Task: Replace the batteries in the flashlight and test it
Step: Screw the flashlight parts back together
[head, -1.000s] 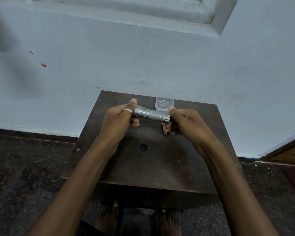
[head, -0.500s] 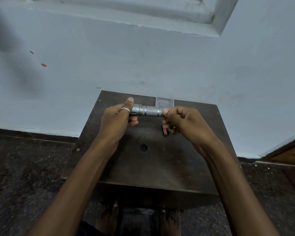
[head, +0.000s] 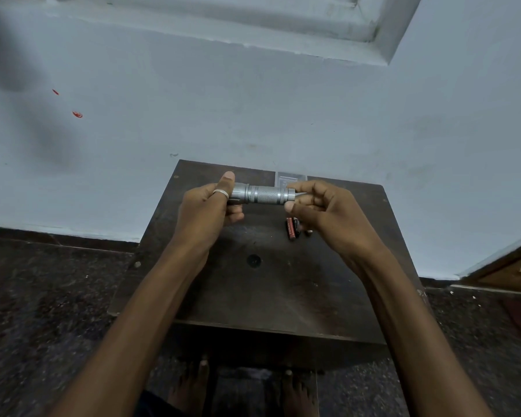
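A silver metal flashlight (head: 263,194) is held level above a dark wooden stool (head: 271,284). My left hand (head: 208,206), with a ring on one finger, grips its wider head end. My right hand (head: 322,212) pinches the tail end, where the tail cap (head: 294,194) sits against the body. Red and black batteries (head: 292,227) lie on the stool just under my right hand, partly hidden by it.
A small clear plastic case (head: 291,177) lies at the stool's far edge against the pale blue wall (head: 283,115). A round hole (head: 254,260) marks the stool's middle. Dark speckled floor surrounds the stool; my bare feet (head: 193,386) show below. A wooden door corner (head: 509,266) stands at right.
The flashlight has been levelled and raised a little. My right hand has shifted its fingers around the tail end, uncovering more of the knurled body.
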